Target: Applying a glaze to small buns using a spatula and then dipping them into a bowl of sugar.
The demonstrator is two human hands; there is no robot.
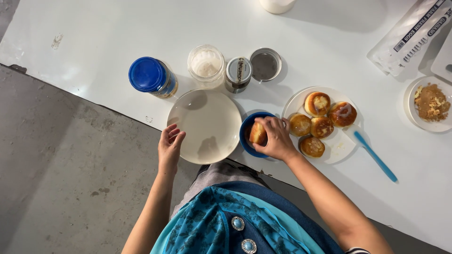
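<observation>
Seen from above, the right hand [277, 137] is gripping a golden round bun [258, 133] inside a small blue bowl [246, 139] on the white counter [329, 42]. The left hand [170, 146], fingers loosely curled, is touching the rim of an empty round white plate [207, 123]. Five glazed buns are sitting on a second white plate [340, 141] just beside the bowl.

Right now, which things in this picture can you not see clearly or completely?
- Blue bowl, head view: the right hand and the bun it holds hide what is inside.
- White container: cut off by the top edge.
- Egg package: cut off by the right edge.
- Crumbly brown food on the small plate: too small to identify.
- Left hand: whether its fingers touch the empty plate is unclear.
</observation>
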